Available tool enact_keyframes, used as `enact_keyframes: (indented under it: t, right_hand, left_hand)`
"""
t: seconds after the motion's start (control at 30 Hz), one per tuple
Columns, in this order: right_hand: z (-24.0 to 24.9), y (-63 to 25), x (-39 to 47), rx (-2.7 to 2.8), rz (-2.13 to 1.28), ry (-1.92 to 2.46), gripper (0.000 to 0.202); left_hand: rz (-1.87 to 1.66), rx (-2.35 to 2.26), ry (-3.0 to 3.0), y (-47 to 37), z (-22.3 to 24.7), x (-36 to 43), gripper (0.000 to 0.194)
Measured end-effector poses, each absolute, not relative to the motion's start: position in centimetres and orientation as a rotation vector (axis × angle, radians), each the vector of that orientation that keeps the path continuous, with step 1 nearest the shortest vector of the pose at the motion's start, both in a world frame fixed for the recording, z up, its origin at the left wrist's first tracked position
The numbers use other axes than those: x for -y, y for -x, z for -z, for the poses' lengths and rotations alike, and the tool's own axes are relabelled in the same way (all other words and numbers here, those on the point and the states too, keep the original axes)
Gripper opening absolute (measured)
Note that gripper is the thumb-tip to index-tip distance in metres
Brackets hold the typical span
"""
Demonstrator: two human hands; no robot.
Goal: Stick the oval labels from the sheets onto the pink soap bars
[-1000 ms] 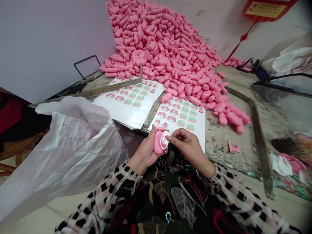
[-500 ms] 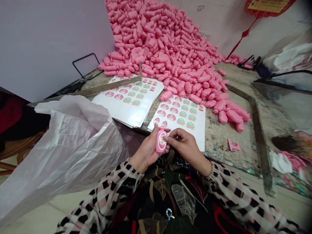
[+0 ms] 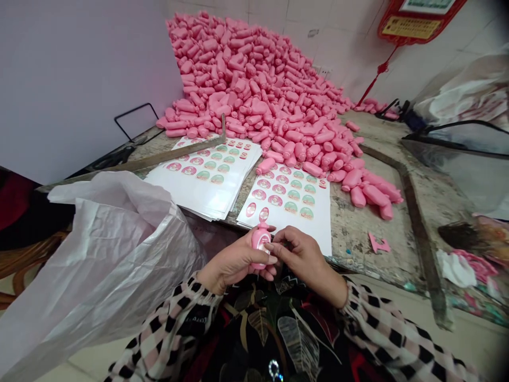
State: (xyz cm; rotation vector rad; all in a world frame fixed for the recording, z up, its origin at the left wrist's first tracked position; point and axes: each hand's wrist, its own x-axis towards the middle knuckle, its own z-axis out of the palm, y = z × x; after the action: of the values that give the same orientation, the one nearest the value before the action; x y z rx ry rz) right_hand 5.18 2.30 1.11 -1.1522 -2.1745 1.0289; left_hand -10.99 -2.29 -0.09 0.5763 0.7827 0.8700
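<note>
My left hand point(image 3: 233, 262) is closed around a small pink bottle point(image 3: 261, 227), its thumb lying across the lower front. An oval pink-and-white label point(image 3: 262, 242) sits on the front of the bottle. From the right, my right hand point(image 3: 304, 254) reaches the bottle with curled fingers, thumb and fingertip pressed at the edge of the label. Just beyond the hands lies a sticker sheet point(image 3: 290, 225) with rows of pink and green oval stickers. Parts of the label are covered by my fingers.
A big heap of pink bottles point(image 3: 246, 79) covers the back of the worktable point(image 3: 358, 233). More sticker sheets point(image 3: 194, 196) lie left under a metal bar point(image 3: 159, 151). A white plastic bag point(image 3: 119, 249) hangs at front left. Another metal bar point(image 3: 417, 228) crosses the right side.
My left thumb has moved from beside the bottle's neck down across its lower front. My right thumb stays at the label. The view has tilted up slightly.
</note>
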Motion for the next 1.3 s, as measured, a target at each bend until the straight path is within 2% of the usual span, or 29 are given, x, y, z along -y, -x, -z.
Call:
enact_keyframes:
  t: [0.13, 0.3, 0.4, 0.5, 0.63, 0.87, 1.07, 1.2, 1.3]
  right_hand:
    - [-2.2, -6.2, -1.9, 2.279, -1.038, 1.138, 0.023]
    - [-1.3, -8.5, -3.0, 2.027, -1.147, 1.334, 0.026]
    - [-1.2, -8.6, -3.1, 1.742, -1.356, 1.359, 0.032]
    - [-1.1, -7.3, -2.0, 1.455, -1.668, 1.282, 0.043]
    - [0.1, -5.8, -0.8, 1.107, -2.001, 1.188, 0.036]
    - [1.0, -7.4, -0.2, 0.905, -2.138, 1.026, 0.027]
    - [-0.4, -10.2, 0.1, 0.902, -2.001, 1.131, 0.027]
    - [-0.2, -15.2, 0.0, 1.035, -1.468, 1.374, 0.034]
    - [2.2, -20.7, 1.3, 1.269, -1.207, 1.657, 0.04]
  left_hand:
    - [-0.834, -0.703, -0.54, 10.6, 0.2, 2.4, 0.063]
    - [-0.894, -0.621, -0.518, 10.9, -0.3, 2.4, 0.061]
    - [-0.894, -0.658, -0.544, 10.6, -0.7, 2.2, 0.066]
    - [-0.808, -0.663, -0.555, 9.1, -0.8, 2.1, 0.079]
    - [-0.758, -0.683, -0.547, 7.0, -0.5, 2.2, 0.089]
    - [-0.771, -0.732, -0.703, 5.2, 0.7, 2.1, 0.086]
    - [-0.675, -0.837, -1.048, 4.0, 0.6, 2.3, 0.08]
    - [-0.569, -0.839, -1.096, 3.9, 0.8, 2.5, 0.076]
    - [-0.567, -0.867, -1.015, 4.3, 1.2, 2.3, 0.067]
